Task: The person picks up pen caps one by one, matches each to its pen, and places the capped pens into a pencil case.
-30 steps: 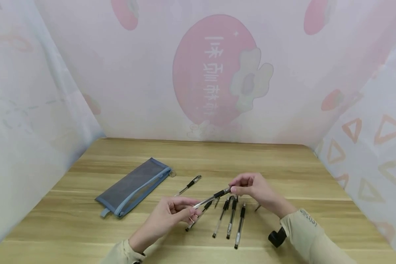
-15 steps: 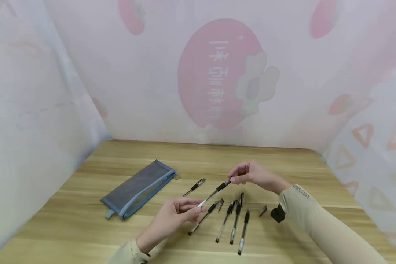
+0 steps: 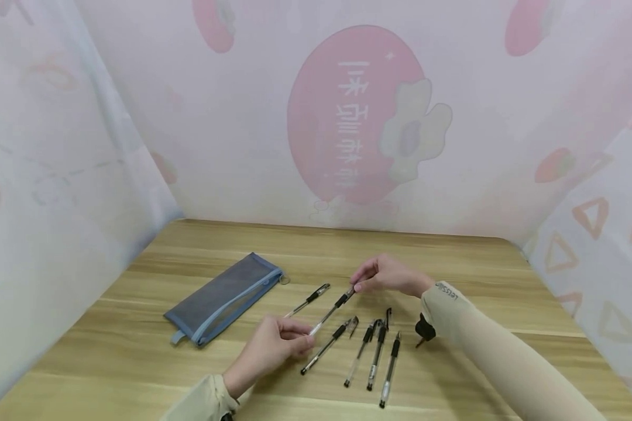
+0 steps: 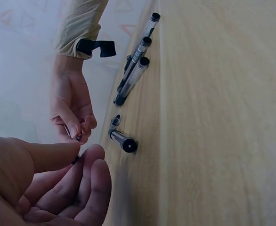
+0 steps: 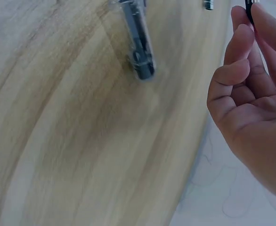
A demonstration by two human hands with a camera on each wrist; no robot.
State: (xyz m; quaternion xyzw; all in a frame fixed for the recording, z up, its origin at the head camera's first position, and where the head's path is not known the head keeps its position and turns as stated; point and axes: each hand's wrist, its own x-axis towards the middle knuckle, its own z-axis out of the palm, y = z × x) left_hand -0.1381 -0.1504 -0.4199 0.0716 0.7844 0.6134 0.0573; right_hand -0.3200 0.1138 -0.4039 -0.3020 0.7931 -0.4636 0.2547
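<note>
A clear-barrelled gel pen [image 3: 329,313] with a black grip slants between my two hands in the head view. My left hand [image 3: 276,345] pinches its lower end between thumb and fingers. At its upper end, by the black grip, my right hand [image 3: 390,276] pinches with thumb and index finger. In the left wrist view the right hand [image 4: 72,103] is just beyond the left hand [image 4: 58,183]. In the right wrist view, a dark tip of the pen [image 5: 249,10] shows between the right fingers.
Several similar pens [image 3: 391,368] lie on the wooden table [image 3: 453,380], right of my left hand. A loose cap [image 3: 353,326] is near one pen's tip. Another pen [image 3: 313,297] lies farther back, beside a blue-grey mesh zip pouch [image 3: 216,298] at left.
Both hands keep hold of the pen. Since half a second ago, my right hand has moved left with its end, and my left hand slightly left. A loose cap near the right wrist is now mostly hidden.
</note>
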